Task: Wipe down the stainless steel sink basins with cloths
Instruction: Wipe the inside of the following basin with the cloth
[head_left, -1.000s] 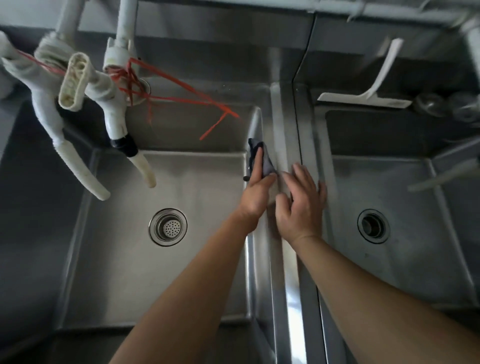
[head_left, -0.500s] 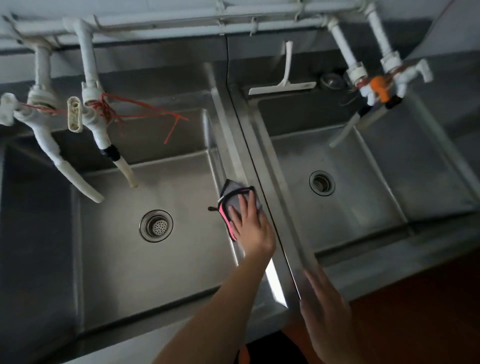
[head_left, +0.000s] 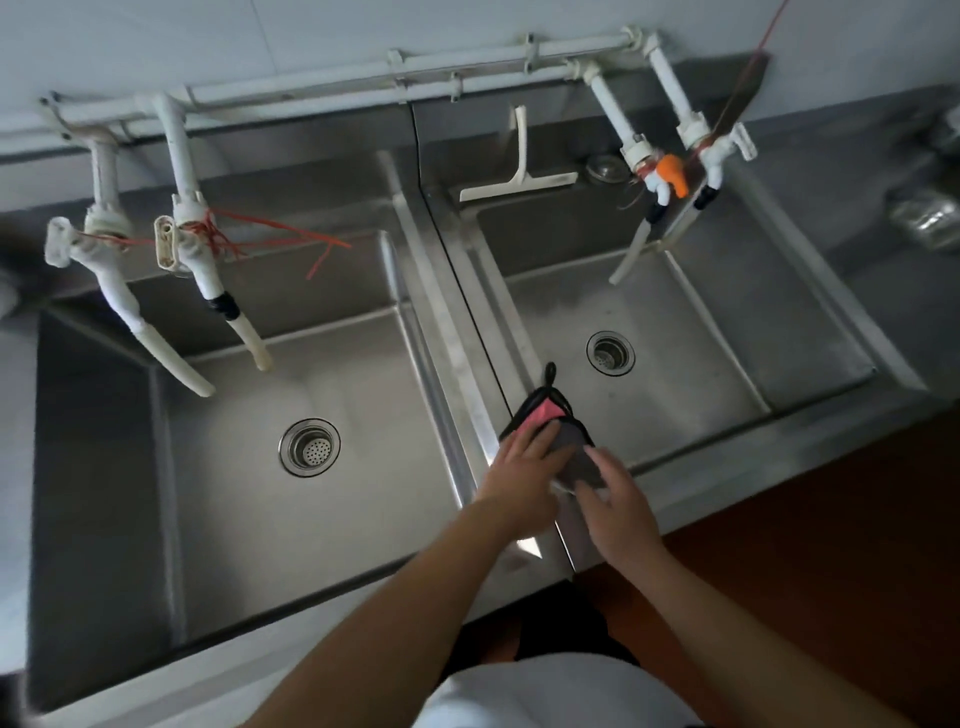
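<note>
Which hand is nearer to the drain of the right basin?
The right hand, but only slightly. It lies below the right basin's drain, on the cloth at the front corner. The left hand is beside it, farther left, over the divider.

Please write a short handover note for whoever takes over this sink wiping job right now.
Left hand: on the cloth, fingers over its pink part.
Right hand: on the cloth's grey near end.
Cloth: at the near end of the divider between the basins, on the right basin's side.
Left basin and right basin: bare steel, drains uncovered. A white squeegee lies on the ledge behind the right basin.
Done: cannot tell from this view what has been wiped.
Left: probably the right basin next, then check the left.
</note>
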